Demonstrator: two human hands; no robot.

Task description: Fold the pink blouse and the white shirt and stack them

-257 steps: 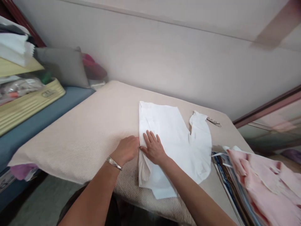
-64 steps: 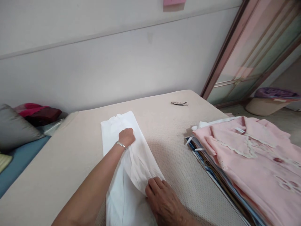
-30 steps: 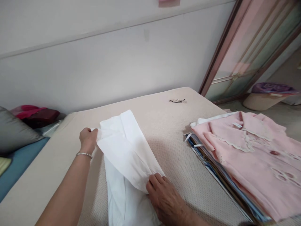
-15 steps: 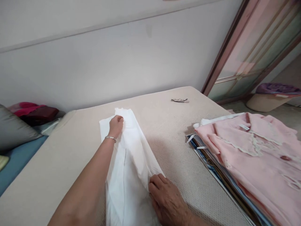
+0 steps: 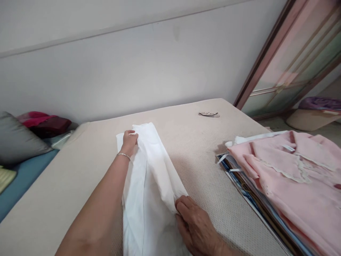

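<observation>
A long white garment, folded lengthwise, lies on the beige bed cover; I cannot tell its exact kind. My left hand, with a silver bracelet on its wrist, is at the garment's far end, its fingers closed on the cloth near the top edge. Lower down, my right hand grips the garment's right edge with curled fingers, and the cloth bunches into a raised fold beside it. The garment's near end runs out of view at the bottom.
A stack of folded clothes with a pink lace-collared shirt on top stands at the right. Eyeglasses lie near the bed's far edge. A grey pillow is at the left, a wall behind.
The view has shifted slightly, so most things appear a little further right. My left fingers have changed their hold a bit at the far end; my right hand stays at the garment's edge.
</observation>
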